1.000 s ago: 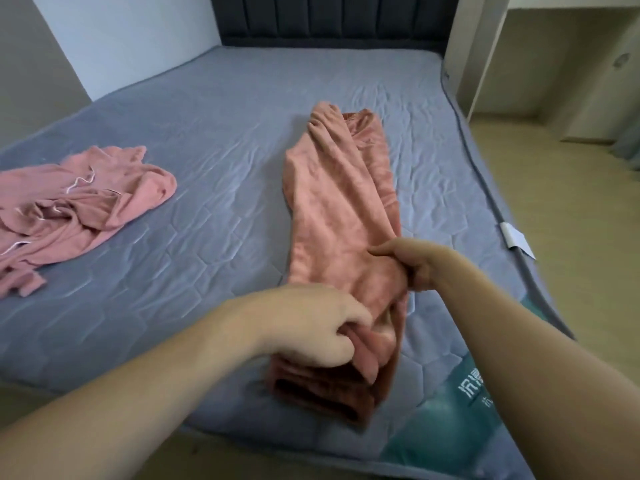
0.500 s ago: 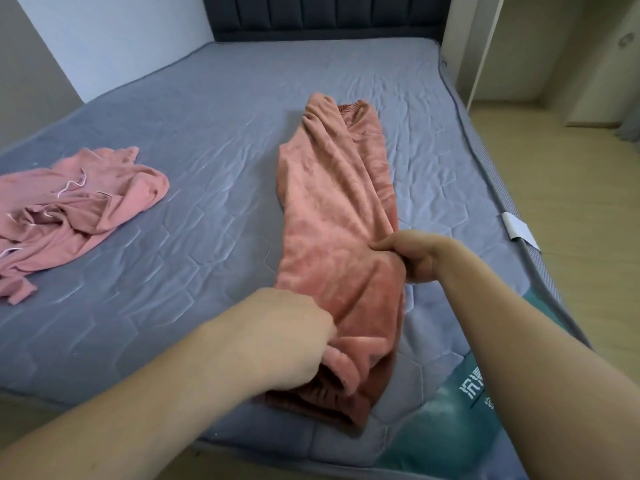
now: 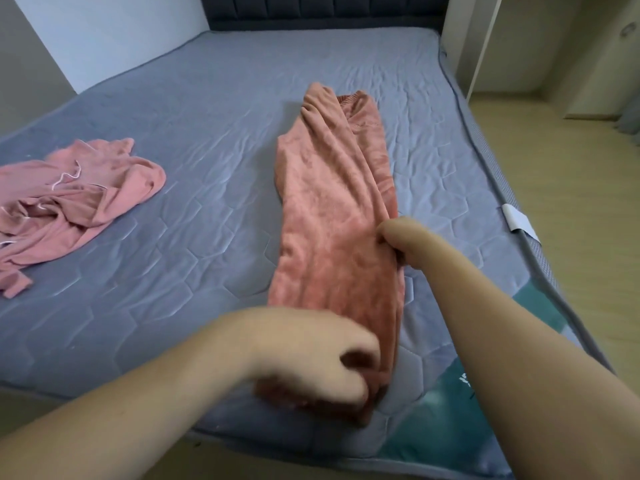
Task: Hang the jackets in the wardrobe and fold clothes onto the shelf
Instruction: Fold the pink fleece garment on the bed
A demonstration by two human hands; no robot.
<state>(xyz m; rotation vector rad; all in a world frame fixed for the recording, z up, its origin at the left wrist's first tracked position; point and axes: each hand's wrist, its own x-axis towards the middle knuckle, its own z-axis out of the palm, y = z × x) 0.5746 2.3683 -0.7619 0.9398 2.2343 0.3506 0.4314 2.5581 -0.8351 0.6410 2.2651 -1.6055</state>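
Fingers (image 3: 386, 233) of both hands grip the trousers (image 3: 332, 209) — lengthwise toward the headboard (image 3: 325, 10).

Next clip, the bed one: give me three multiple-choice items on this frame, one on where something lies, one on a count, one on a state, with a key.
1. Where does the crumpled pink garment lie on the mattress?
A. at its left side
B. against the headboard
C. under the right arm

2. How many garments lie on the mattress?
A. one
B. two
C. four

3. What is the right hand doing?
A. resting flat on the mattress
B. hanging free above the floor
C. pinching the edge of the long folded trousers

Key: 1 A, it lies far left, apart from the trousers. 2 B, only the pink garment and the trousers show. 3 C, its grip closes on the trousers' right edge, while the left hand grips their near end.
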